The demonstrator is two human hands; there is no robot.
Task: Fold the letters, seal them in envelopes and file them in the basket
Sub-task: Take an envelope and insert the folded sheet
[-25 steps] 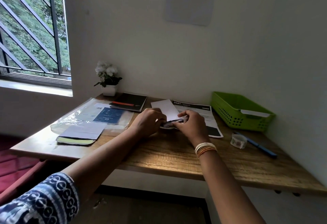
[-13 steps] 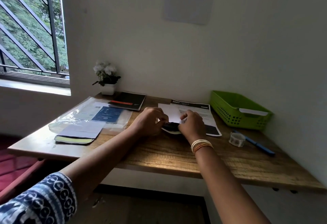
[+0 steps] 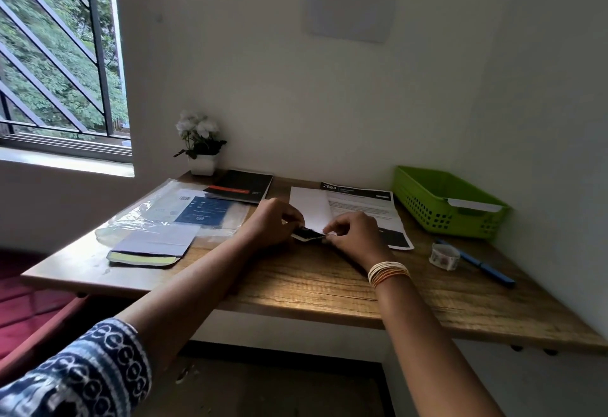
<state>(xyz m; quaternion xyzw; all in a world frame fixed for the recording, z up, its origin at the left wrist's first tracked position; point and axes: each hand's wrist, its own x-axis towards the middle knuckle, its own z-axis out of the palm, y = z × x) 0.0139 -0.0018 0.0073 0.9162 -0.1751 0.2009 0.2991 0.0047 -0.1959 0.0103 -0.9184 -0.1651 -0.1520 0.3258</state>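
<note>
left hand (image 3: 274, 222) grip: pinching folded letter (image 3: 307, 234) | right hand (image 3: 357, 232) grip: same

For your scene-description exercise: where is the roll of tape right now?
In the head view, the roll of tape stands on the desk's right side, beside the blue pen and nearer than the green basket.

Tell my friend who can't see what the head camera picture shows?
Both the left hand and right hand pinch a folded, dark-printed paper letter on a wooden desk. A green plastic basket sits to the right, holding a white envelope.
</note>
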